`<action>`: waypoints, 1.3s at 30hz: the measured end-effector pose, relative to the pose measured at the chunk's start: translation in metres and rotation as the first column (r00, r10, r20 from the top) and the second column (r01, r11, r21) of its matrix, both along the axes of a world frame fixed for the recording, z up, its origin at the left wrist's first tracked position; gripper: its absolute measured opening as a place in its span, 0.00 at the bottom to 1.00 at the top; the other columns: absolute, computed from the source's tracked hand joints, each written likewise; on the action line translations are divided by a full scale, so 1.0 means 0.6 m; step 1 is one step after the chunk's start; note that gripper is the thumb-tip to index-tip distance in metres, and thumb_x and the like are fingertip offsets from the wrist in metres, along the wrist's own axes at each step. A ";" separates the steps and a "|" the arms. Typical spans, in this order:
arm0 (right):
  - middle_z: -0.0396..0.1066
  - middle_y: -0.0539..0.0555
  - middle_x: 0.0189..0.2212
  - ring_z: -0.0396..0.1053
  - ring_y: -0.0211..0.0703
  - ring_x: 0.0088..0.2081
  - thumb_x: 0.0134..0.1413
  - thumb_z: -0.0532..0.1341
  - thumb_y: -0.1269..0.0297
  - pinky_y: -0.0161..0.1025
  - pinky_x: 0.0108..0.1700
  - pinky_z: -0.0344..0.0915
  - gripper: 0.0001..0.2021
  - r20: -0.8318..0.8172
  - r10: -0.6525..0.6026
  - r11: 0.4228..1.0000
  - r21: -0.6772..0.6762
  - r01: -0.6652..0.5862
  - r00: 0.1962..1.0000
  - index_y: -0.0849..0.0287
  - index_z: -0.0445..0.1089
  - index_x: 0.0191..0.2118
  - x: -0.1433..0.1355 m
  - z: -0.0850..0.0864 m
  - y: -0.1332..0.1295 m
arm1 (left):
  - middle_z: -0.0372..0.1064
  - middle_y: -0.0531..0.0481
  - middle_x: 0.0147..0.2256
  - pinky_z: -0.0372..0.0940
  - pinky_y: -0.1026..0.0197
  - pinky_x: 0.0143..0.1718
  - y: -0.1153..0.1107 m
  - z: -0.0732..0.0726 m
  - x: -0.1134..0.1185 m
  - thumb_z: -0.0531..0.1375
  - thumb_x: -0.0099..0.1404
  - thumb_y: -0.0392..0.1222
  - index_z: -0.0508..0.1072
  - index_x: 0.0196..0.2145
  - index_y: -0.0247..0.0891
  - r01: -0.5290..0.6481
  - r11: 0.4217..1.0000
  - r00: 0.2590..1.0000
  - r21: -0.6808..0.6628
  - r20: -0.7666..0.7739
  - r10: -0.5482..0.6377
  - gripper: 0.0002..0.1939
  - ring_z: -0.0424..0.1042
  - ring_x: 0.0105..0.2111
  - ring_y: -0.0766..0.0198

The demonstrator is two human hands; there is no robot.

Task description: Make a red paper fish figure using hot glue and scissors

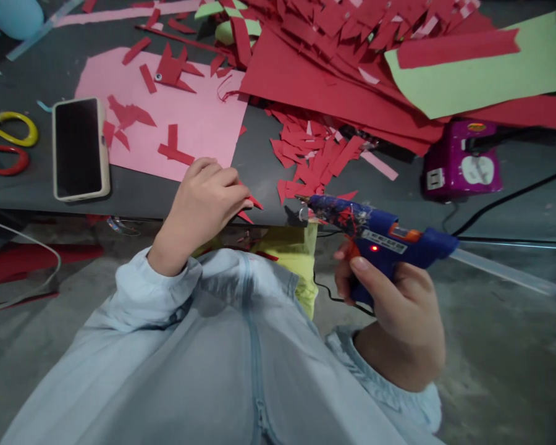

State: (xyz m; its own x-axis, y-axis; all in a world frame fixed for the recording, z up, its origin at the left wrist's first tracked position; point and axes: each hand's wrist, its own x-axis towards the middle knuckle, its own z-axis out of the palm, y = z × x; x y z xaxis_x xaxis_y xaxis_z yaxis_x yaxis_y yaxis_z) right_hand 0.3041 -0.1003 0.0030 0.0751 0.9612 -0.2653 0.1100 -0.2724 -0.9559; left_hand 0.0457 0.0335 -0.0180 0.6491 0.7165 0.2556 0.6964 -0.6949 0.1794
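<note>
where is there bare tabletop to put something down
One bare patch of dark tabletop lies between the pink sheet and the loose red scraps; another lies between those scraps and the purple power adapter. It is crowded beyond, under the heaped red strips.

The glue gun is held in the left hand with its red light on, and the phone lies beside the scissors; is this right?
Only the side is wrong: the head view shows the glue gun in the right hand. Its red light is on, and the phone lies beside the scissors.
</note>
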 end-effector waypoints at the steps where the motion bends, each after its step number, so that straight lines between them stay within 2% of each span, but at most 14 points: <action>1: 0.67 0.46 0.18 0.63 0.35 0.18 0.64 0.63 0.56 0.34 0.20 0.60 0.10 0.000 0.001 1.000 0.005 -0.001 1.000 0.57 0.71 0.36 0.001 -0.001 0.000 | 0.74 0.49 0.33 0.65 0.46 0.50 0.001 0.000 -0.001 0.56 0.74 0.48 0.81 0.36 0.43 0.007 1.000 1.000 -0.009 0.006 -0.007 0.16 0.71 0.37 0.58; 5: 0.67 0.47 0.18 0.64 0.36 0.18 0.64 0.62 0.54 0.34 0.20 0.61 0.11 0.016 0.022 1.000 -0.018 -0.022 1.000 0.57 0.71 0.37 0.002 -0.004 0.001 | 0.76 0.48 0.33 0.65 0.48 0.49 0.003 0.002 -0.002 0.55 0.74 0.48 0.80 0.35 0.40 0.016 0.999 0.999 -0.035 0.032 -0.015 0.17 0.72 0.36 0.58; 12: 0.66 0.47 0.16 0.62 0.36 0.18 0.63 0.62 0.52 0.36 0.21 0.60 0.14 0.036 0.111 0.992 -0.059 -0.109 0.993 0.58 0.70 0.33 -0.023 -0.004 0.016 | 0.78 0.48 0.33 0.65 0.49 0.53 -0.005 -0.002 -0.002 0.52 0.75 0.43 0.79 0.37 0.38 -0.037 0.999 0.998 0.021 0.056 0.035 0.16 0.74 0.36 0.59; 18: 0.64 0.47 0.16 0.62 0.35 0.18 0.63 0.59 0.49 0.35 0.22 0.59 0.19 0.075 0.222 0.972 -0.094 -0.215 0.972 0.57 0.66 0.26 -0.043 -0.015 0.035 | 0.79 0.45 0.36 0.66 0.50 0.48 -0.013 0.001 0.001 0.52 0.74 0.44 0.79 0.38 0.37 -0.066 0.997 0.997 -0.034 0.048 0.068 0.16 0.74 0.39 0.55; 22: 0.65 0.49 0.16 0.62 0.36 0.19 0.63 0.58 0.48 0.36 0.23 0.58 0.22 0.154 0.263 0.959 -0.146 -0.241 0.953 0.56 0.63 0.22 -0.046 -0.022 0.039 | 0.79 0.45 0.37 0.65 0.52 0.46 -0.014 0.000 0.002 0.52 0.74 0.44 0.78 0.39 0.37 -0.079 0.994 0.993 -0.075 0.081 0.086 0.16 0.74 0.40 0.55; 26: 0.66 0.50 0.16 0.63 0.36 0.20 0.63 0.57 0.49 0.36 0.24 0.58 0.22 0.235 0.304 0.947 -0.177 -0.267 0.923 0.56 0.64 0.21 -0.047 -0.013 0.043 | 0.79 0.45 0.39 0.65 0.53 0.46 -0.015 -0.002 0.004 0.53 0.74 0.43 0.78 0.41 0.37 -0.109 0.990 0.987 -0.086 0.111 0.118 0.14 0.75 0.40 0.56; 33: 0.66 0.52 0.15 0.65 0.39 0.20 0.61 0.55 0.46 0.37 0.26 0.59 0.25 0.364 0.348 0.933 -0.221 -0.283 0.864 0.56 0.64 0.17 -0.050 0.007 0.052 | 0.79 0.46 0.37 0.65 0.54 0.44 -0.017 0.001 0.009 0.53 0.74 0.42 0.77 0.38 0.37 -0.148 0.983 0.982 -0.108 0.104 0.159 0.14 0.75 0.39 0.56; 39: 0.65 0.51 0.15 0.64 0.38 0.20 0.62 0.55 0.45 0.37 0.25 0.58 0.26 0.370 0.345 0.937 -0.190 -0.293 0.862 0.55 0.63 0.17 -0.049 0.007 0.049 | 0.79 0.45 0.37 0.65 0.53 0.44 -0.020 0.001 0.010 0.52 0.74 0.42 0.77 0.38 0.37 -0.179 0.977 0.977 -0.114 0.094 0.190 0.15 0.75 0.39 0.55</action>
State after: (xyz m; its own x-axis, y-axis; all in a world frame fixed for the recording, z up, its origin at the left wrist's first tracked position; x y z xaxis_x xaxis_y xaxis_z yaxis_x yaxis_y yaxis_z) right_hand 0.2750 -0.0706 0.0071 -0.1078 0.9121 -0.3956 0.5690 -0.2697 -0.7768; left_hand 0.0515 0.0213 -0.0174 0.4767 0.8479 0.2318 0.7847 -0.5293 0.3225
